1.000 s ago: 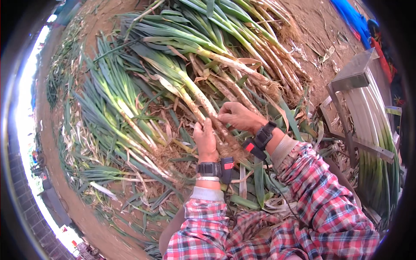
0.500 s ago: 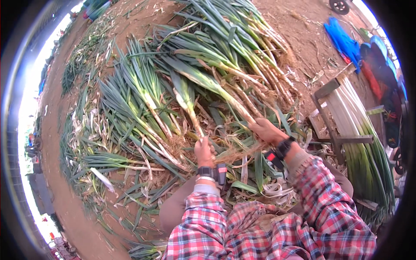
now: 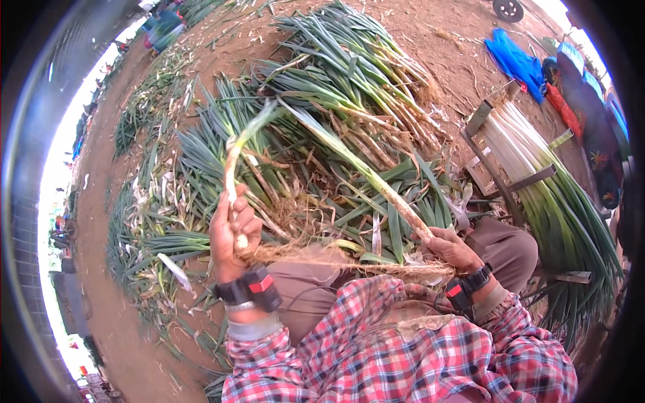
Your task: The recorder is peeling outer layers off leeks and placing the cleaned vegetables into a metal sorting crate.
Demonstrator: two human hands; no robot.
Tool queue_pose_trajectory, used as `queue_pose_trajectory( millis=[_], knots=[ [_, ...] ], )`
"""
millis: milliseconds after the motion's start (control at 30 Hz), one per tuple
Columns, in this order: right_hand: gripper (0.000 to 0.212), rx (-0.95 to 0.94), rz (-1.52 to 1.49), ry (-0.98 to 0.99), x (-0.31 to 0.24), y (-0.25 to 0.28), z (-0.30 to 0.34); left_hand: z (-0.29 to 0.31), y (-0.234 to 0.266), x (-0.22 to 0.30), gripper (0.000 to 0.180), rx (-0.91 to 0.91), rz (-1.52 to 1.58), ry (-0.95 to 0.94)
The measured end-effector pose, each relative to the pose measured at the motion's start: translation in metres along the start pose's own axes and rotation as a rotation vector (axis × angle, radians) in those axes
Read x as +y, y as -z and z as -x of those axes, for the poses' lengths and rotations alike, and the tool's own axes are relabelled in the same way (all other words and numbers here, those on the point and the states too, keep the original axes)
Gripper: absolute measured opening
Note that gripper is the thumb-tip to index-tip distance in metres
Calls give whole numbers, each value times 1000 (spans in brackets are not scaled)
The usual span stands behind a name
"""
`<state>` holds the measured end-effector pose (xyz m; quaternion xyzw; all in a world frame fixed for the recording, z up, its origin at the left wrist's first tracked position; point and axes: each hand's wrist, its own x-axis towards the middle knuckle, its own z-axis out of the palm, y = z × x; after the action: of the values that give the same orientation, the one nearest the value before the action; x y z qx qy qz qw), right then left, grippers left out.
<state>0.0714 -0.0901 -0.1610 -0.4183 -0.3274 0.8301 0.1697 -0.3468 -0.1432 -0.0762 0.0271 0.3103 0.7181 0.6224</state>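
Note:
My left hand (image 3: 235,232) is closed around the lower white stem of a leek (image 3: 232,161), whose green top bends over to the right. In my right hand (image 3: 451,250) is a second leek (image 3: 383,185), gripped near its root end and slanting up and away to the left. Stringy brown roots (image 3: 342,263) stretch across my lap between the two hands. Beyond them lies a big pile of unpeeled leeks (image 3: 363,74), with more leeks (image 3: 208,138) at the left of it.
At my right, a metal rack (image 3: 534,178) holds a bundle of cleaned leeks (image 3: 517,141), white stems up and green leaves hanging down. Stripped leaves (image 3: 144,201) litter the brown soil. A blue cloth (image 3: 516,60) and a red bag (image 3: 563,111) lie farther right, near a wheel (image 3: 508,9).
Both leeks have come up from the pile toward me. My left hand has moved left and my right hand slightly right and nearer, leaving the roots stretched between them.

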Motion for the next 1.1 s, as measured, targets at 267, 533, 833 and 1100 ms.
queue_pose_trajectory(
  millis=[267, 533, 833, 1100],
  knots=[
    [33, -15, 263, 133, -23, -14, 105, -26, 36, -109, 31, 327, -1312, -446],
    [41, 150, 973, 411, -2, -21, 179, -29, -57, -223, 37, -45, -83, 83],
    [38, -26, 807, 553, -13, -35, 126, 29, -173, -145, 42, -367, -355, -232],
    [37, -71, 65, 959, -109, -85, 69, 56, -184, -168, 41, -401, -547, -193]
  ],
)
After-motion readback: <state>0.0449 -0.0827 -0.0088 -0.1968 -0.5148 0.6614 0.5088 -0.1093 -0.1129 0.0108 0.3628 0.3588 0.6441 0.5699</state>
